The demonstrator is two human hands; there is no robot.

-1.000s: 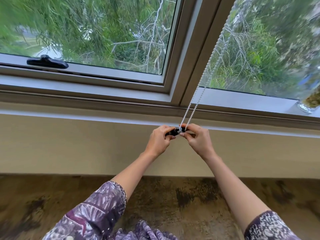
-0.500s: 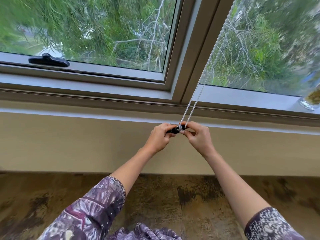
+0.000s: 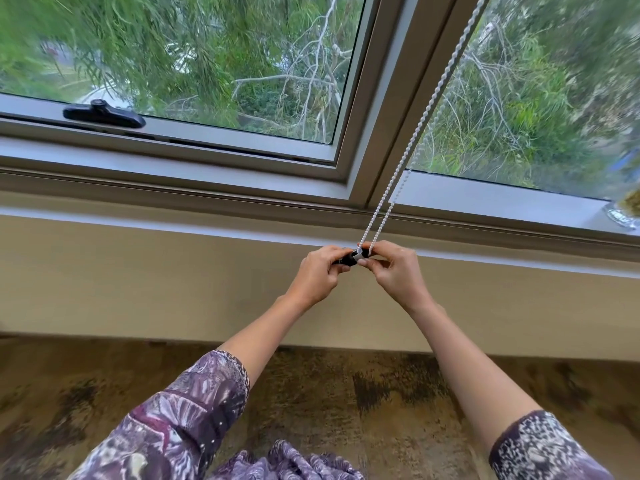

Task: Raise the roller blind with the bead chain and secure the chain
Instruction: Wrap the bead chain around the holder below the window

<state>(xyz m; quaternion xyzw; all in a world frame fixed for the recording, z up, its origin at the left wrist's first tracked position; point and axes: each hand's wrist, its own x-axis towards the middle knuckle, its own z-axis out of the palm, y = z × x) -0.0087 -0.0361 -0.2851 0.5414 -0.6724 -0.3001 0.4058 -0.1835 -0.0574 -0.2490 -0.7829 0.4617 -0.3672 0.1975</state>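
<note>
A white bead chain [image 3: 412,140] runs as two strands from the top right down to the wall just under the window sill. Its lower loop ends at a small black and grey chain clip [image 3: 353,258] on the beige wall. My left hand [image 3: 317,277] pinches the clip's black left end. My right hand [image 3: 396,273] pinches its grey right end where the chain enters. Both hands meet at the clip and hide most of it. The roller blind itself is out of view above.
A grey window frame [image 3: 377,109] with a vertical mullion stands behind the chain. A black window handle [image 3: 104,114] sits on the left sash. A glass object [image 3: 623,211] rests on the sill at the far right. Below the wall lies mottled brown floor [image 3: 346,393].
Both hands stay pinched on the clip at the chain's lower loop. The view has shifted slightly, so the hands sit a little higher in the frame.
</note>
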